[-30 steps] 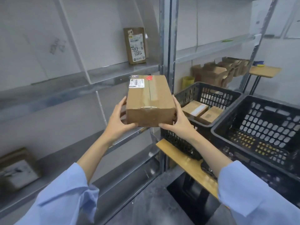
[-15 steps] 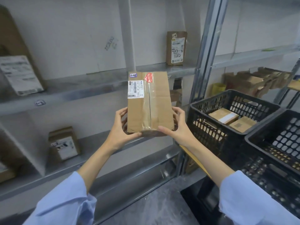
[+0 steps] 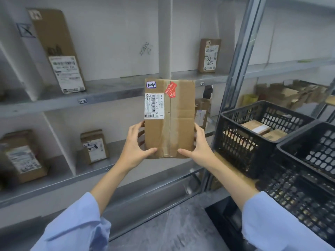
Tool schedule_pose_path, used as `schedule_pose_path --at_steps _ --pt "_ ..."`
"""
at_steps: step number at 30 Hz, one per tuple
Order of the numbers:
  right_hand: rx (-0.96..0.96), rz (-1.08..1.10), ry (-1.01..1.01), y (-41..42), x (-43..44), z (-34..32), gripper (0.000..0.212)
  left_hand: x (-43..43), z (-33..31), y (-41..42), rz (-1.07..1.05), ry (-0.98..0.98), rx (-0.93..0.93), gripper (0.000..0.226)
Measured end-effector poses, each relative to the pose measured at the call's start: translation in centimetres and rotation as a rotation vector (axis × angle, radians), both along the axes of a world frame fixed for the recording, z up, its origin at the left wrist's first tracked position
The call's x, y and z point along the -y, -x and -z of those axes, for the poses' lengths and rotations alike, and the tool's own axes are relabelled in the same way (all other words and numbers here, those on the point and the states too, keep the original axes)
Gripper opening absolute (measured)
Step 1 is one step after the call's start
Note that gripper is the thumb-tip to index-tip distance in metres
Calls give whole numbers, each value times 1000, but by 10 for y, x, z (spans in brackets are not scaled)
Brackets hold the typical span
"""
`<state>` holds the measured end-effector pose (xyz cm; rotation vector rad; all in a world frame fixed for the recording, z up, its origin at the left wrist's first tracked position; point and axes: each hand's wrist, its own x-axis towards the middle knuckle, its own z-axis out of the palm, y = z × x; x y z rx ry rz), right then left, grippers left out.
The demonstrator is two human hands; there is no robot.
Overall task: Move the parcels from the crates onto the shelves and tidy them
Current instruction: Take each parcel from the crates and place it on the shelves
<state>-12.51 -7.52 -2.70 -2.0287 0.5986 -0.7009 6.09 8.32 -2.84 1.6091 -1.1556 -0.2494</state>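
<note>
With both your left hand (image 3: 135,149) and right hand (image 3: 198,147) gripping the upright taped brown cardboard parcel (image 3: 169,118), match its sticker to a shelf tag at centre frame before placing

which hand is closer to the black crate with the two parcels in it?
Right. The right hand grips the right edge of the held parcel, just left of the crate. The left hand grips its opposite edge, the parcel between it and the crate.

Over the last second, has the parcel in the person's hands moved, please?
Yes. The parcel has moved left, away from the black crate and past the metal post, and tipped from flat to upright.
</note>
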Motion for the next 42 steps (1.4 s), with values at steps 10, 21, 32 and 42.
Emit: schedule_pose_path --at_steps 10,21,32,42 --pt "85 38 -50 8 -43 -9 93 -38 -11 8 -41 39 63 93" --pt "29 197 -18 15 -12 1 91 6 -1 19 -53 5 134 83" --pt "-46 180 -83 25 126 27 110 132 30 26 -41 -92 44 79" --pt "14 237 -76 32 237 37 96 241 47 42 -72 -138 -3 84"
